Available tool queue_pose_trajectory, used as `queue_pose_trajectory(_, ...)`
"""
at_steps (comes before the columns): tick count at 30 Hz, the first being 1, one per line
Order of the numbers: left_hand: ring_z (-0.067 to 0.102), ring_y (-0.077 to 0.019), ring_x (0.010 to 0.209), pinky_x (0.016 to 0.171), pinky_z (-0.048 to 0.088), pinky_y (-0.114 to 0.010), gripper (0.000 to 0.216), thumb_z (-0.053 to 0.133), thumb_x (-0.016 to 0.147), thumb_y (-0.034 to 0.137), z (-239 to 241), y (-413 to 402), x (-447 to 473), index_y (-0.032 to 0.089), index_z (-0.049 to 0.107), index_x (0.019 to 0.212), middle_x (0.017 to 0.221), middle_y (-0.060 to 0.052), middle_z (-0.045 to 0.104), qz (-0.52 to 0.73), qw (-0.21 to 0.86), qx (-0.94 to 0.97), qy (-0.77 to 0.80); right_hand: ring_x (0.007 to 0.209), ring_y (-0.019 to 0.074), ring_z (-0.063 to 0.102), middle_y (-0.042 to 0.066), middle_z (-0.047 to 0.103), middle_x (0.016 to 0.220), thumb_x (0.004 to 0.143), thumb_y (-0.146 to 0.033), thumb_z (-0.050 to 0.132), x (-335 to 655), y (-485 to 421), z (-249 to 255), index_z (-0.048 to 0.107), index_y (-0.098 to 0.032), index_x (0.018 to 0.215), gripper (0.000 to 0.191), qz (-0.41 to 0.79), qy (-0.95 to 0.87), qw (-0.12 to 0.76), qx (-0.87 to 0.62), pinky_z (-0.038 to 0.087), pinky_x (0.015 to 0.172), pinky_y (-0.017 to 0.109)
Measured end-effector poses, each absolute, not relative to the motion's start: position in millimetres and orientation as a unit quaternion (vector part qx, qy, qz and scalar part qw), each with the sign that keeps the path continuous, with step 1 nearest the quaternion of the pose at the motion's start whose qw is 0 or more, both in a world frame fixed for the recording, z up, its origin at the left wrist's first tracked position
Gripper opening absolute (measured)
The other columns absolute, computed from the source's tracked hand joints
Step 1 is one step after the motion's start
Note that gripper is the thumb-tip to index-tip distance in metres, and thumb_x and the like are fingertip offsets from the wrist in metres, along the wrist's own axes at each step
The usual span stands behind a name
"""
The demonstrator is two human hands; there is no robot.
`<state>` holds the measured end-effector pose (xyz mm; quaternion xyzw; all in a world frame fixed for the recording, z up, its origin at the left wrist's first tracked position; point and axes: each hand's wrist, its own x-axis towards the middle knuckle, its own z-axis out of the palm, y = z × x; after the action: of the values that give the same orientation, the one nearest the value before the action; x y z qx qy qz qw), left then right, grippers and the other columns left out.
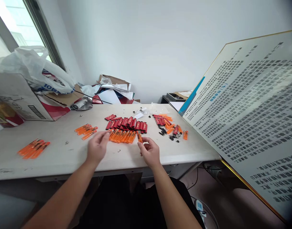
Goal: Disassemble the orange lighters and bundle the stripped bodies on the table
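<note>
My right hand (149, 152) pinches an orange lighter (139, 136) upright between thumb and fingers, above the front of the table. My left hand (97, 147) is closed, its thumb and fingertips together at the left end of a row of orange lighters (122, 136). Whether something small sits in that pinch is hidden. Behind the row lies a pile of red lighters (129, 122). Two small groups of orange lighters, a nearer one (34, 148) and a farther one (85, 130), lie to the left.
On the right lie mixed red and orange lighters (163, 121) and small black and metal parts (173, 136). A large printed board (246, 111) leans over the table's right side. At the left stand a cardboard box (24, 98) and a plastic bag (36, 70). Papers (114, 95) are heaped behind.
</note>
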<state>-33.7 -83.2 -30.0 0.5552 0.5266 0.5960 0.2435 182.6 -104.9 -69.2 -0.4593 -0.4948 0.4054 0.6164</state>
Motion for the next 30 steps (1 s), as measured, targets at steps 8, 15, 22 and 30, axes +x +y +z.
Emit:
queue_pose_trajectory(8, 0.062, -0.0192, 0.086, 0.075, 0.05, -0.029, 0.034, 0.076, 0.07, 0.043, -46.8, -98.7, 61.6, 0.013, 0.069, 0.084, 0.087, -0.009, 0.067, 0.581, 0.636, 0.39, 0.326, 0.053, 0.0095, 0.058, 0.003, 0.067, 0.076, 0.075, -0.041, 0.069, 159.5, -111.2, -70.9, 0.065, -0.018, 0.085, 0.025, 0.424, -0.556, 0.581, -0.416, 0.046, 0.048, 0.021)
queue_pose_trajectory(15, 0.037, -0.0066, 0.044, 0.043, 0.034, -0.019, 0.039, 0.071, 0.074, 0.051, -39.5, -86.2, 20.8, 0.014, 0.066, 0.085, 0.053, 0.004, 0.043, 0.592, 0.614, 0.395, 0.341, 0.04, 0.009, 0.051, -0.003, 0.057, 0.046, 0.077, -0.047, 0.067, 172.2, -106.1, -69.3, 0.061, -0.016, 0.081, 0.032, 0.474, -0.46, 0.612, -0.435, 0.043, 0.044, 0.021)
queue_pose_trajectory(22, 0.023, -0.006, 0.037, 0.035, 0.019, -0.017, 0.038, 0.051, 0.078, 0.047, -37.4, -83.6, -22.7, 0.014, 0.058, 0.058, 0.044, 0.004, 0.03, 0.595, 0.649, 0.302, 0.366, 0.039, 0.008, 0.05, -0.003, 0.056, 0.046, 0.076, -0.047, 0.068, 172.0, -107.0, -69.1, 0.06, -0.015, 0.078, 0.033, 0.481, -0.451, 0.619, -0.427, 0.042, 0.043, 0.02)
queue_pose_trajectory(30, 0.02, -0.0081, 0.034, 0.033, 0.016, -0.02, 0.032, 0.04, 0.072, 0.036, -26.9, -77.5, -24.8, 0.017, 0.049, 0.048, 0.041, 0.003, 0.026, 0.577, 0.662, 0.258, 0.402, 0.041, 0.0071, 0.049, -0.004, 0.056, 0.047, 0.079, -0.043, 0.066, 172.5, -108.6, -69.6, 0.06, -0.015, 0.079, 0.029, 0.472, -0.462, 0.62, -0.424, 0.041, 0.044, 0.019)
